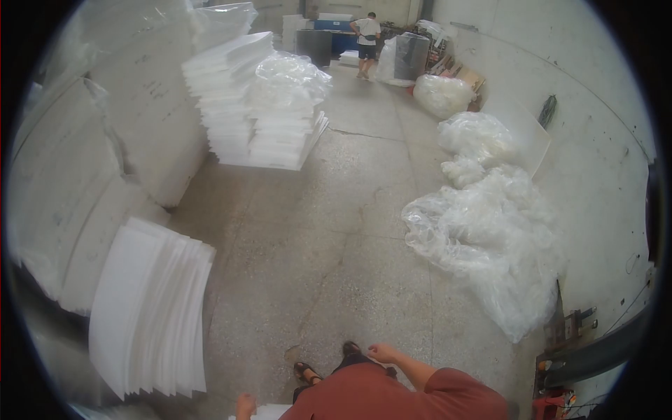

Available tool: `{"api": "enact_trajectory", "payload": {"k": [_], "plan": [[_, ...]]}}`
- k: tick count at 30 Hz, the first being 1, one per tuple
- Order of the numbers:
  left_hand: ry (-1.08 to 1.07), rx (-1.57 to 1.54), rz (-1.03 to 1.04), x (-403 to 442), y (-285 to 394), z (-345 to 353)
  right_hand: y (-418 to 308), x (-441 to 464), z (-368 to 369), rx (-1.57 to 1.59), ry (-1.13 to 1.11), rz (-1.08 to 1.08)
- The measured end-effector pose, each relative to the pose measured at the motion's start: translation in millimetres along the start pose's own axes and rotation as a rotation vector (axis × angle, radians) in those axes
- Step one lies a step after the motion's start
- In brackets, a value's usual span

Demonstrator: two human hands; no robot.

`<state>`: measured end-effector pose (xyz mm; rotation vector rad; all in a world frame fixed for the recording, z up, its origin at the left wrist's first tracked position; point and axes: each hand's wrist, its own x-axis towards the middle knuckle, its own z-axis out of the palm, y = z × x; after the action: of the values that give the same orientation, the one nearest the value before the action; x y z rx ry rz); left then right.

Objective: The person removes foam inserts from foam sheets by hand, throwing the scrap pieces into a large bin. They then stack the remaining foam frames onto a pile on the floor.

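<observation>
My left hand (246, 405) is at the bottom edge, cut off by the frame, with its fingers curled. Right beside it shows part of a white sheet (270, 411); whether the hand grips it is hidden. My right hand (381, 353) is held out in front of my body, fingers loosely curled in, with nothing visible in it. Left of me, a bundle of thin white sheets (150, 308) stands on edge, apart from both hands.
Tall white blocks (140, 105) line the left side. Farther on are stacked white sheets (231, 119) topped with clear plastic film (290, 77). Crumpled plastic film (490, 231) lies along the right wall. A person (366, 42) stands at the back. Tools (570, 325) are at lower right.
</observation>
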<state>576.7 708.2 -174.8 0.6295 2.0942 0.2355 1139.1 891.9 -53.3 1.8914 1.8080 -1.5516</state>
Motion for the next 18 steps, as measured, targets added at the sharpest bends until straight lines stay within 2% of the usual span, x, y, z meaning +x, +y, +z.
{"api": "enact_trajectory", "payload": {"k": [3, 5, 8, 11, 13, 14, 16, 17, 18], "plan": [[0.048, -0.061, 0.034, 33, 31, 6, 6, 19, 2, -0.107, -0.003, -0.041], [0.041, -0.053, 0.022, 25, 45, 18, 18, 16, 2, -0.095, -0.022, 0.044], [-0.033, -0.011, 0.118, 21, 69, 52, 57, 28, -6, -0.183, 0.043, 0.094], [-0.144, 0.093, 0.116, -6, 111, 69, 110, 45, -6, -0.357, -0.073, 0.066], [-0.171, 0.217, 0.166, -33, 136, 69, 99, 10, -20, -0.239, -0.007, 0.228], [-0.171, 0.215, 0.166, -32, 137, 72, 131, 19, -12, -0.118, -0.101, 0.283], [-0.171, 0.216, 0.167, -30, 137, 71, 135, 6, -4, 0.285, -0.081, 0.459], [-0.167, 0.232, 0.177, -27, 142, 65, 91, -34, -17, 0.569, 0.04, 0.578], [-0.169, 0.249, 0.185, -36, 149, 56, 93, -38, -7, 0.743, 0.068, 0.633]]}}
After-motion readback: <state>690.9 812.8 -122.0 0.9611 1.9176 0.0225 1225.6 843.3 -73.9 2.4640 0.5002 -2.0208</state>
